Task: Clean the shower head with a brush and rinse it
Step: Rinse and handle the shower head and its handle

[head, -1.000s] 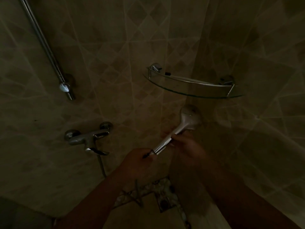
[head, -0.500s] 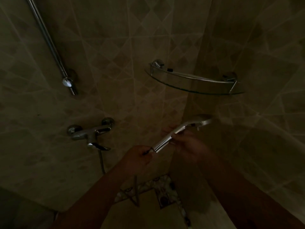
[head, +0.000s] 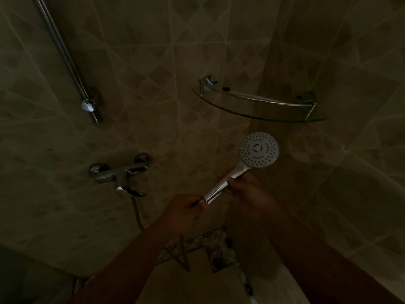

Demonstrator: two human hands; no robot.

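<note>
Single head view, close, facing forward-down into tiled shower corner (head: pixel 260 62).

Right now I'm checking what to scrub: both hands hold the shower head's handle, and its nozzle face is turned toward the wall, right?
Not quite. Both hands, left and right, hold the handle, but the head view shows the shower head's nozzle face turned toward the camera.

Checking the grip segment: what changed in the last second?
The silver handheld shower head was rotated: first back-on, then edge-on, now its white nozzle face points at the camera. The right hand and left hand kept their grips on the handle. The chrome wall tap is unchanged.
</note>
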